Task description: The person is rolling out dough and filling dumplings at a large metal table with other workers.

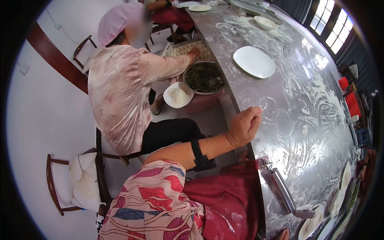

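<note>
My left hand (246, 127) is held out over the near edge of the steel table, its fingers curled together. Whatever they may hold is hidden. Flour smears the metal around it. At the bottom edge of the view, only a small part of my right hand (284, 234) shows, so its grip is hidden. Closest to that hand is a metal rolling pin (282, 189), lying on the table with a handle at each end. A white plate (311, 224) with pale dough on it lies just right of the pin's lower handle.
A seated co-worker in a pink cap (114, 24) reaches into a tray of dumplings (188, 49). Beside it stand a bowl of dark green filling (204, 77) and a white bowl of flour (178, 96). An oval white plate (254, 62) lies farther along the table (292, 132). A chair (60, 185) stands at left.
</note>
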Motion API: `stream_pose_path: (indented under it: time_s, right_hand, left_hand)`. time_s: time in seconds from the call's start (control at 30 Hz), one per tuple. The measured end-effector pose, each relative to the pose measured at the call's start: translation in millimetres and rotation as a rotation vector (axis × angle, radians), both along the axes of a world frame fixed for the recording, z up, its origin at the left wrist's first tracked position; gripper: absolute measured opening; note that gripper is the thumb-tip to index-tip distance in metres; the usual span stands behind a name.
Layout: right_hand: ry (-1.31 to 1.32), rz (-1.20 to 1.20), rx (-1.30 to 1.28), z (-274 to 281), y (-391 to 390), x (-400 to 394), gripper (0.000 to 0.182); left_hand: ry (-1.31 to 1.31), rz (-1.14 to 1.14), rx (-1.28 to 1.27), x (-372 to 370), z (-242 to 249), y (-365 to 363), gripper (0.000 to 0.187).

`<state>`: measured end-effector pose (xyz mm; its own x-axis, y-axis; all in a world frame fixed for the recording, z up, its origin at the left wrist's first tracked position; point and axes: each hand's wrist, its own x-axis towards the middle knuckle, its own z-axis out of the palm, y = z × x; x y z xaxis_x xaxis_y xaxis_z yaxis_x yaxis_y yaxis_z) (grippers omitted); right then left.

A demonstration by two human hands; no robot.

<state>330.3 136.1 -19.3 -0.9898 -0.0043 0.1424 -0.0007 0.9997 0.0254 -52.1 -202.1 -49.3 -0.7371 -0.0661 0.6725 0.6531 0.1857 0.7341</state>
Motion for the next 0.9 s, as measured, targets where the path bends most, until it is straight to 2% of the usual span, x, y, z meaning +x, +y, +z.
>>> stream_pose_path:
  time_s: [0.47,0.9]
  right_hand:
    - [-0.007,-0.013,-0.023,6,-3,-2,0.086]
    - [0.009,0.003,-0.048,4,-2,2,0.082]
  left_hand:
    - [0.045,-0.127,-0.044,14,9,26,0.013]
    - [0.13,-0.301,-0.19,12,5,51,0.013]
